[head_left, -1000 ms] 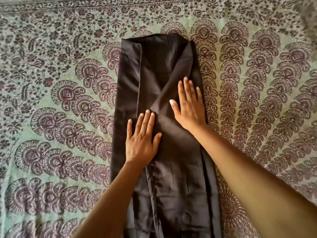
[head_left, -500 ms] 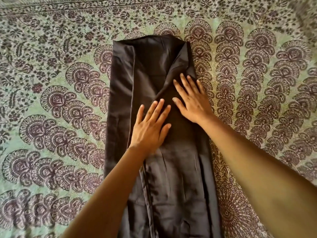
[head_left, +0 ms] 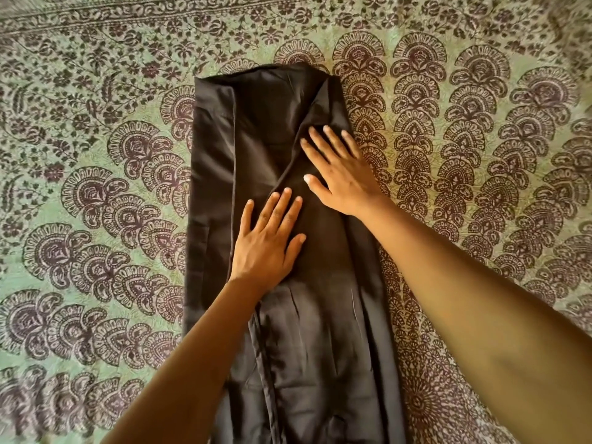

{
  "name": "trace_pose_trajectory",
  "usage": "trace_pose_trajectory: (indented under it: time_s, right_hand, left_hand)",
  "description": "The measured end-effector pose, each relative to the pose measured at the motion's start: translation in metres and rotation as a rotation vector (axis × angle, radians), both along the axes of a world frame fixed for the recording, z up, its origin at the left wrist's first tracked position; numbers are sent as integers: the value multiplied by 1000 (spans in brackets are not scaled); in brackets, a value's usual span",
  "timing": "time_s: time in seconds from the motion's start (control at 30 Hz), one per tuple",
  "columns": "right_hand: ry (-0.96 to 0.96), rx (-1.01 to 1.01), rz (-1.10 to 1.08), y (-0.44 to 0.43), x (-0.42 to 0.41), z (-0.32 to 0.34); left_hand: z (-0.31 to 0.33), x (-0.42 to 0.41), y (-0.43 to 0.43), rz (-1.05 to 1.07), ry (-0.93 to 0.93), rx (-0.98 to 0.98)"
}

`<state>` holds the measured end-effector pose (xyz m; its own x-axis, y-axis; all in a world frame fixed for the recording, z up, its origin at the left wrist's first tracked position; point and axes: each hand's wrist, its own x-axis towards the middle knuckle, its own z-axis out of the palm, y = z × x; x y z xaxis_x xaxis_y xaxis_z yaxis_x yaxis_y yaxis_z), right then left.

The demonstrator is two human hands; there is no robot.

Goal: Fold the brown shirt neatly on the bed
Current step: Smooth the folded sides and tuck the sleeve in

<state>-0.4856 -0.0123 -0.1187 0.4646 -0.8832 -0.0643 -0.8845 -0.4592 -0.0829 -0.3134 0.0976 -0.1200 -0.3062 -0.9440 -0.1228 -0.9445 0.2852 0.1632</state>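
Observation:
The brown shirt [head_left: 278,341] lies flat on the bed as a long narrow strip, both sides folded in toward its middle. Its near end runs out of the bottom of the view. My left hand [head_left: 267,241] rests palm down on the shirt's middle, fingers spread and pointing away from me. My right hand [head_left: 339,174] lies flat a little farther up, on the right folded flap, its fingertips at the diagonal fold line. Neither hand grips the cloth.
The bed is covered by a green sheet [head_left: 112,193] with dark purple paisley and floral print, which fills the whole view around the shirt. Its patterned border [head_left: 160,14] runs along the far edge.
Both hands have slid up the shirt, away from me, pressing it flat. The left hand moved up toward the right hand. The view has shifted slightly.

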Motion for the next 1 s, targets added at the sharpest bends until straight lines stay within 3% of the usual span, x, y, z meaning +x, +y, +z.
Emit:
trace_pose_trajectory:
  time_s: [0.13,0.27,0.43,0.63,0.73,0.83,1.0]
  right_hand:
    - [-44,-95,1,-4,-1,6]
    - [-107,-129,80,-9,2,11]
    - [40,21,66,-5,-3,-1]
    - [180,83,-10,0,11,12]
    - [249,126,-63,0,22,27]
    - [86,129,-112,32,21,35]
    - [-178,179,65,164,-8,33]
  left_hand:
    - [7,-1,-1,-3,10,-4]
    - [28,-8,-19,-22,102,-173]
    - [9,-20,8,-502,13,-24]
    - [5,-17,146,-833,-10,77]
    - [4,-15,169,-939,19,93]
    - [2,-13,165,-966,35,79]
    - [3,-13,170,-950,9,75]
